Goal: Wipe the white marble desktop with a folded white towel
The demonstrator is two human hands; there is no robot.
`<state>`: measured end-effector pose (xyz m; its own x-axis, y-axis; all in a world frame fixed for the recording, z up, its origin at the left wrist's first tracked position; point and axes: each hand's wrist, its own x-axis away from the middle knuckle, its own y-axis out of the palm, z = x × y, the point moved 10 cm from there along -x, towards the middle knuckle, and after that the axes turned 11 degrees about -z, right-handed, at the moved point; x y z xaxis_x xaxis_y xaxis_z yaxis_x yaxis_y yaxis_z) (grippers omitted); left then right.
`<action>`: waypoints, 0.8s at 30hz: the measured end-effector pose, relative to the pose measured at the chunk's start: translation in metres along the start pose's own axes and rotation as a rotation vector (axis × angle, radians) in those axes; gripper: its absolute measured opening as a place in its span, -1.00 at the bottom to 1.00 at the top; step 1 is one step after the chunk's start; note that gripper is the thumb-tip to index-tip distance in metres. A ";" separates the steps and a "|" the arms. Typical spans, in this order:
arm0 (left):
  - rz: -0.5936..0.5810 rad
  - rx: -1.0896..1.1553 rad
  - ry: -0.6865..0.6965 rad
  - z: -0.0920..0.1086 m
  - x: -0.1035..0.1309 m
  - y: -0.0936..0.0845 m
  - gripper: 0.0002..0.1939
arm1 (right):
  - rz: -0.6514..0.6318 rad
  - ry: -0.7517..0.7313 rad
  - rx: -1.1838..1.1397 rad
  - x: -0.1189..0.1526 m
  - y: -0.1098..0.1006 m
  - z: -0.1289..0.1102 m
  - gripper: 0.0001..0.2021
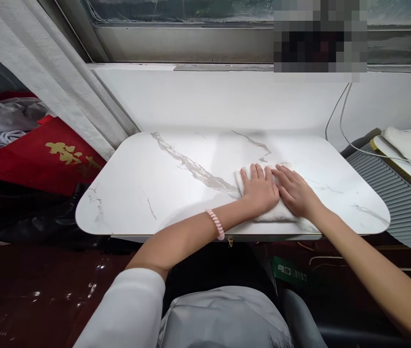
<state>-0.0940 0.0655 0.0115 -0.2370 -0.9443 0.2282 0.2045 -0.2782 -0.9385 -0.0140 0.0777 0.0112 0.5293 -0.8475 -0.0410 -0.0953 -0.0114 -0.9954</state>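
A folded white cloth point(276, 212) lies on the white marble-patterned table point(154, 179), right of its middle. My left hand point(261, 189) rests flat on the cloth, fingers spread and pointing away from me; a pink coiled band circles that wrist. Close beside it, my right hand point(297, 190) also lies on the cloth with its fingers stretched out toward the upper left. The two hands meet near the left thumb. Parts of the cloth are hidden under both palms.
White cables point(342, 108) hang down the wall at the right, above a grey ribbed unit point(393, 193). A red bag point(46, 159) with gold characters and a pale curtain point(53, 63) are at the left. A green box point(288, 270) sits below the table.
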 end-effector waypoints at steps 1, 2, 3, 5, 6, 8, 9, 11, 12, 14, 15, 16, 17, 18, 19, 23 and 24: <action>0.019 0.003 -0.009 -0.002 -0.012 -0.004 -0.39 | -0.006 -0.014 0.002 -0.012 0.000 0.008 -0.46; 0.040 0.006 -0.015 -0.004 -0.025 -0.008 -0.39 | -0.011 -0.027 0.002 -0.024 0.000 0.017 -0.47; 0.062 0.010 -0.015 -0.006 -0.038 -0.013 -0.39 | -0.013 -0.041 -0.002 -0.036 0.000 0.025 -0.47; 0.097 0.022 0.003 -0.009 -0.065 -0.022 -0.40 | -0.024 -0.055 -0.012 -0.061 -0.001 0.041 -0.48; 0.112 0.030 0.013 -0.010 -0.077 -0.026 -0.41 | -0.029 -0.049 -0.017 -0.072 -0.001 0.049 -0.47; 0.131 0.045 0.018 -0.014 -0.100 -0.033 -0.41 | -0.043 -0.028 -0.031 -0.091 -0.002 0.063 -0.46; 0.136 0.050 0.014 -0.015 -0.110 -0.036 -0.41 | -0.045 -0.019 -0.042 -0.099 -0.003 0.068 -0.45; 0.141 0.059 0.003 -0.017 -0.127 -0.040 -0.41 | -0.032 -0.012 -0.074 -0.111 -0.006 0.078 -0.45; 0.144 0.062 0.002 -0.017 -0.135 -0.042 -0.41 | -0.018 -0.010 -0.096 -0.116 -0.008 0.083 -0.45; 0.154 0.069 0.006 -0.016 -0.149 -0.045 -0.41 | 0.010 0.010 -0.141 -0.124 -0.011 0.096 -0.47; 0.160 0.074 0.009 -0.014 -0.156 -0.046 -0.41 | 0.019 0.029 -0.162 -0.127 -0.012 0.103 -0.47; 0.166 0.077 0.012 -0.012 -0.163 -0.047 -0.42 | 0.024 0.051 -0.179 -0.130 -0.012 0.111 -0.47; 0.172 0.080 0.015 -0.010 -0.169 -0.048 -0.42 | 0.028 0.074 -0.191 -0.133 -0.013 0.119 -0.47; 0.180 0.080 0.015 -0.007 -0.175 -0.050 -0.42 | 0.031 0.096 -0.196 -0.135 -0.014 0.126 -0.47; 0.188 0.078 0.014 -0.005 -0.180 -0.051 -0.42 | 0.034 0.111 -0.194 -0.138 -0.015 0.132 -0.47; 0.214 0.066 0.017 0.005 -0.194 -0.054 -0.42 | 0.026 0.114 -0.135 -0.146 -0.016 0.147 -0.45; 0.217 0.063 0.032 0.008 -0.195 -0.054 -0.42 | 0.022 0.102 -0.114 -0.148 -0.016 0.148 -0.45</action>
<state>-0.0509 0.2636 0.0197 -0.2108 -0.9774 0.0135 0.3127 -0.0805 -0.9464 0.0337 0.2813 0.0200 0.4381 -0.8977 -0.0475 -0.2042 -0.0480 -0.9777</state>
